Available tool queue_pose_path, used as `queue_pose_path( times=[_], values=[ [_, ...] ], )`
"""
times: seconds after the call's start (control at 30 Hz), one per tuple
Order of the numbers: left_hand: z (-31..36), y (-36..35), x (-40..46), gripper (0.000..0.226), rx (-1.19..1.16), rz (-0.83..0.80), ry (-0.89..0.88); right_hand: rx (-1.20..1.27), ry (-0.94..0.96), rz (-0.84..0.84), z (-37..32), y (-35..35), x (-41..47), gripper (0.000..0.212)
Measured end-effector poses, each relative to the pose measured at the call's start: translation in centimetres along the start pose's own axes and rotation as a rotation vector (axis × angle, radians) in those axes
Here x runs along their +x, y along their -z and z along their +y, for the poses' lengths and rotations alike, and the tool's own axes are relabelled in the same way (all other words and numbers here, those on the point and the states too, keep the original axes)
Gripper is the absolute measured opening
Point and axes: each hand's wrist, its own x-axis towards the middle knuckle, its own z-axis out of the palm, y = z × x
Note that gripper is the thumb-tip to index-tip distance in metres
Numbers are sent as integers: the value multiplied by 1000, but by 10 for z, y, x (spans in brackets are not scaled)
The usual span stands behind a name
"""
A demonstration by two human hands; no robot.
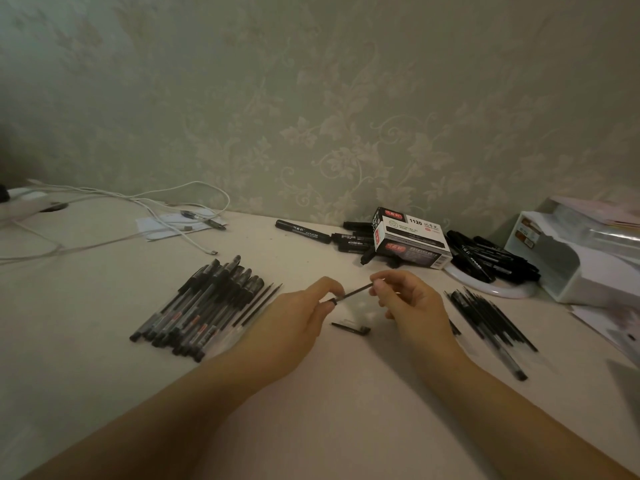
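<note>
My left hand [300, 315] and my right hand [407, 301] meet over the middle of the pale table [329, 393]. Between them runs a thin black pen refill [353, 292]: my left fingers pinch its lower end and my right fingers pinch its upper end. Just below the hands a black pen cap [351, 328] lies on the table. A row of assembled black gel pens [204, 308] lies to the left. A pile of loose refills and clear barrels [491, 318] lies to the right.
Black markers [303, 232] and a marker box [412, 239] lie by the wall, more markers on a white plate [491, 289]. A white organiser [575, 258] stands at the right. White cables [145, 202] and paper sit at the back left.
</note>
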Motion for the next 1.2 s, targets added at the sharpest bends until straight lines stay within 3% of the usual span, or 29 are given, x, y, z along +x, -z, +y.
queue_pose_path(
  times=[0.13,0.27,0.4,0.5,0.77,0.87,0.93,1.03,1.2],
  values=[
    [1,1,0,28,28,1,-9,82,-60,102,-1,5,3,9],
    [0,1,1,27,9,16,19,-168,58,138,-2,11,3,3],
    [0,2,1,27,16,18,34,-690,205,-71,0,7,-3,2],
    [0,2,2,27,22,7,44,-802,243,-161,2,2,-6,3],
    [0,2,1,26,21,7,40,-739,208,-181,1,3,-7,7],
    [0,1,1,27,-1,19,36,-669,215,-110,-2,2,-9,10],
    [-1,1,2,27,-21,53,25,-467,191,-28,-8,0,-9,6],
    [1,-1,2,28,-42,99,-15,-84,28,-114,-19,-6,-11,7],
    [2,-1,1,28,-8,114,-71,199,-196,-169,-16,-10,-15,18]
  ],
)
